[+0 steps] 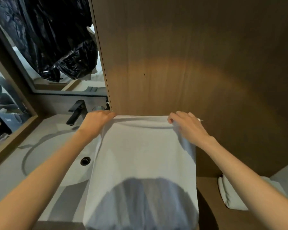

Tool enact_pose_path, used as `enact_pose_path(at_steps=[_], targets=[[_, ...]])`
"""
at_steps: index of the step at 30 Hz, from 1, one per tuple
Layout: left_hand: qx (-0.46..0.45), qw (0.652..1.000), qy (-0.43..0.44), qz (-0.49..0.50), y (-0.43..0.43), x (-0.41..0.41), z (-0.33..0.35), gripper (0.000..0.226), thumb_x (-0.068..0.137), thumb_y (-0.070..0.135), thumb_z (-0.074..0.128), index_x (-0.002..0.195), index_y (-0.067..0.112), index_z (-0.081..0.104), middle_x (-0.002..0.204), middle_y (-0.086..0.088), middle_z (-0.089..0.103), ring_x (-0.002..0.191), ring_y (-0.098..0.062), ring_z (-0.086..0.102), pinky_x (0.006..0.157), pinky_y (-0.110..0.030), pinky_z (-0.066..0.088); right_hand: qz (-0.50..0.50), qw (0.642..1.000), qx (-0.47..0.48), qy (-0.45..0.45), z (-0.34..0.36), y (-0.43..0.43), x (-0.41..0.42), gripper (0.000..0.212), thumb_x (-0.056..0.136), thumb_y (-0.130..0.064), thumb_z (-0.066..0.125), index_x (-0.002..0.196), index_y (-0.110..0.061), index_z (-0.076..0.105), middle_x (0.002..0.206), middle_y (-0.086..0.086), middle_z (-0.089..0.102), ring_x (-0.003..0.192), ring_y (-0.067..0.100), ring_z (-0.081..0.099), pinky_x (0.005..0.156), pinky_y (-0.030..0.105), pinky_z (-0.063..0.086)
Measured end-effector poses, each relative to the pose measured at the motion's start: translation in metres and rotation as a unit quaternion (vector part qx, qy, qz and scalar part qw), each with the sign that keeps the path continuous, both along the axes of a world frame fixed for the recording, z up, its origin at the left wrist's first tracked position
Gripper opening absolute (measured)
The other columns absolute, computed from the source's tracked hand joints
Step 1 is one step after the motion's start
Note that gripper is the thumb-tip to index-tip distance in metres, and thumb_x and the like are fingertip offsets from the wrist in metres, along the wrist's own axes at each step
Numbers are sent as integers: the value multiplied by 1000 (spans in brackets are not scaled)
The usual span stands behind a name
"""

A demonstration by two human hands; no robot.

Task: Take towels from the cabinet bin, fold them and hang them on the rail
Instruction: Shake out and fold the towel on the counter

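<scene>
1. The brown wood-grain cabinet panel (189, 55) stands just beyond both hands. I can't make out a rail along its lower edge, so I can't tell whether the cloth is draped over anything.
2. The plain white terry towel (143, 155) hangs from the hands straight down toward me, its top edge stretched between them and sagging a little in the middle. Risk, as I judge it: if one grip slips, that corner drops and the fold goes crooked.
3. The pale stone surface with its round sunken basin (45, 155) lies below and outboard of the left hand. A towel let go on that side could land in the bowl and get wet.
4. Both forearms reach forward and up, bare, elbows out of frame.
5. The left hand (98, 121) is clamped on the towel's left top corner, fingers curled over the edge, knuckles up.
6. The right hand (186, 125) pinches the right top corner, fingers bent together round the cloth.
7. A folded white towel (229, 193) sits low, beneath my right forearm; a dropped elbow could knock it.
8. A matte black tap (76, 112) stands just outboard of the left hand, near enough to snag the hem.
</scene>
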State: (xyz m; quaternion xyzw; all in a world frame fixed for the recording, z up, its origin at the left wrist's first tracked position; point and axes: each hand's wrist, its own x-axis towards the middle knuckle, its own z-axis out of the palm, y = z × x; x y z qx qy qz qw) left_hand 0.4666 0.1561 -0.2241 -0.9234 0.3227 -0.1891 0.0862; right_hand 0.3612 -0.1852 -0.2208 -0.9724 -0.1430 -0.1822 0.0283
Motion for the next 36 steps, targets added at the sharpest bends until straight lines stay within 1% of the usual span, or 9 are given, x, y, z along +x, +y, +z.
enact_pose_path(at_steps=[8, 14, 18, 21, 23, 26, 30, 33, 36], targets=[[-50, 991, -112, -57, -1, 67, 31, 43, 58, -22, 64, 94, 2, 65, 83, -17, 66, 71, -34, 60, 59, -44, 49, -69, 990, -23, -117, 15, -6, 55, 36, 61, 17, 48, 81, -14, 46, 77, 5, 44, 69, 27, 42, 62, 33, 23], [-86, 996, -14, -33, 9, 71, -41, 49, 51, -24, 63, 90, 5, 68, 81, -14, 67, 72, -34, 59, 61, -43, 49, -96, 995, 30, -24, -54, 3, 44, 32, 67, 14, 67, 83, -13, 61, 84, 4, 53, 77, 22, 52, 60, 31, 42], [-209, 975, 72, 5, 3, 61, -89, 35, 71, -12, 52, 95, 7, 70, 92, -16, 70, 82, -36, 64, 72, -43, 51, -132, 989, 28, 64, -98, 15, 39, 45, 68, 17, 65, 101, -12, 70, 96, 8, 59, 94, 32, 60, 73, 37, 45], [-207, 976, 53, 40, -5, 49, -123, 45, 79, -12, 47, 115, 11, 60, 120, -15, 60, 111, -36, 57, 99, -48, 40, -198, 968, -12, 152, -120, 31, 34, 44, 85, 0, 57, 127, -12, 60, 129, 10, 51, 122, 31, 45, 94, 40, 35], [-187, 977, 77, 63, -17, 28, -148, 70, 73, -16, 57, 136, 12, 47, 147, -15, 39, 139, -33, 33, 117, -51, 16, -238, 954, -25, 182, -137, 49, 25, 46, 84, -10, 61, 130, -11, 56, 148, 16, 37, 136, 37, 32, 110, 49, 26], [-171, 971, 168, 6, -47, -27, -185, 70, 84, 10, 64, 148, 14, 35, 157, -10, 27, 147, -28, 16, 118, -49, 1, -166, 970, 48, 171, -174, 95, 7, 42, 88, -18, 52, 129, -12, 58, 153, 18, 34, 142, 42, 25, 117, 55, 7], [-124, 937, 324, 49, -67, -81, -227, 70, 89, 55, -10, 151, 25, -4, 158, 3, -14, 145, -21, -19, 115, -42, -20, -171, 940, 110, 275, -218, 138, -15, 71, 91, -51, -8, 154, -29, 14, 159, -3, -4, 150, 29, -1, 116, 49, -15], [-146, 941, 300, 65, -53, -82, -239, 58, 98, 54, 3, 152, 36, 14, 159, 7, -2, 149, -19, -3, 118, -41, -11, -207, 935, 67, 279, -240, 124, -29, 61, 97, -61, -5, 153, -41, 6, 162, -3, 3, 149, 25, -2, 116, 50, -9], [-147, 939, 299, 89, -34, -70, -241, 54, 97, 53, 10, 151, 45, 10, 159, 11, -10, 148, -14, -14, 118, -38, -12, -221, 941, 28, 254, -245, 94, -37, 58, 97, -63, 1, 152, -45, -1, 162, -7, -8, 149, 22, -12, 118, 48, -9]])
